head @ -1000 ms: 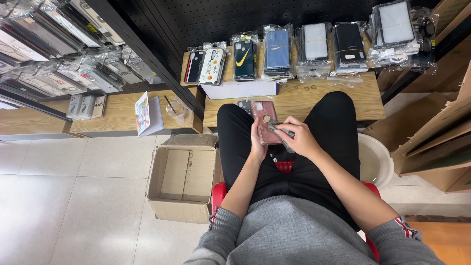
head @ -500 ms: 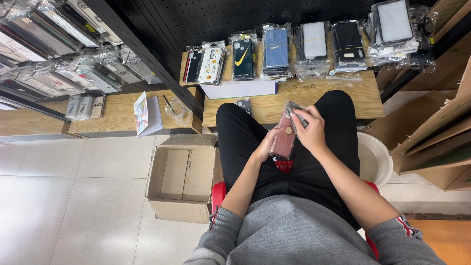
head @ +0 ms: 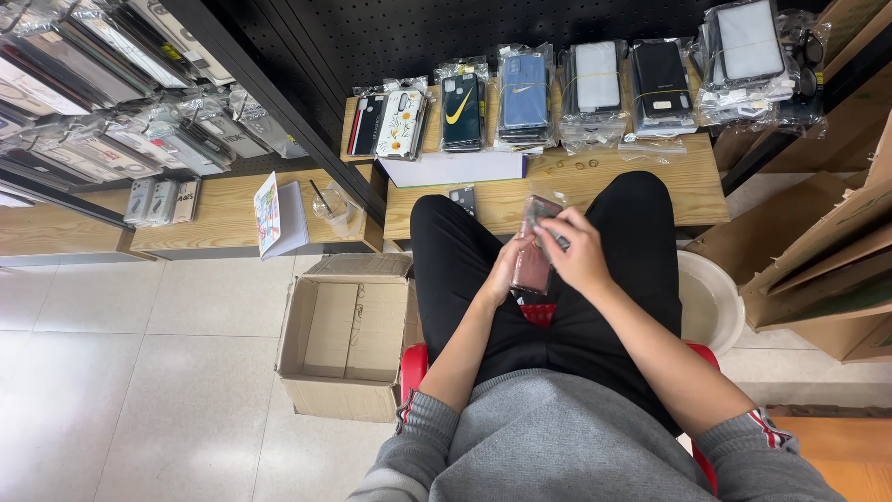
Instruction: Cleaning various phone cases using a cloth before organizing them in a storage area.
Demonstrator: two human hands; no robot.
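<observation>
Left hand: my left hand [head: 506, 270] cups the lower left edge of the pinkish phone case in its clear sleeve [head: 534, 256]; fingers curled round it, grasping.
Right hand: my right hand [head: 581, 251] closes over the same case from the right, fingertips on its upper part.
Case in hand: one, upright, above my lap between my knees, just short of the wooden shelf [head: 688, 191].
Bundles beyond the grip: six banded stacks of phone cases in clear bags, in a row along the back of the shelf. From left: a floral white stack [head: 400, 121], a dark green stack [head: 462, 112], a blue stack [head: 524, 98], a pale grey stack [head: 596, 79], a black stack [head: 660, 84], and a white-faced stack [head: 751, 42] furthest right.
Flat white box: one [head: 452, 169], lying in front of the green and blue stacks.
Loose dark case: one [head: 463, 197], on the shelf just left of my grip.
Cardboard box: one [head: 346, 335], open, on the floor to the left of my left knee.
White bucket: one [head: 711, 302], on the floor beside my right knee.
Booklet: one [head: 277, 214], colourful cover, on the lower shelf well left of my hands.
Hanging packs: many clear packets [head: 102, 102] on the rack far left; too many to count.
</observation>
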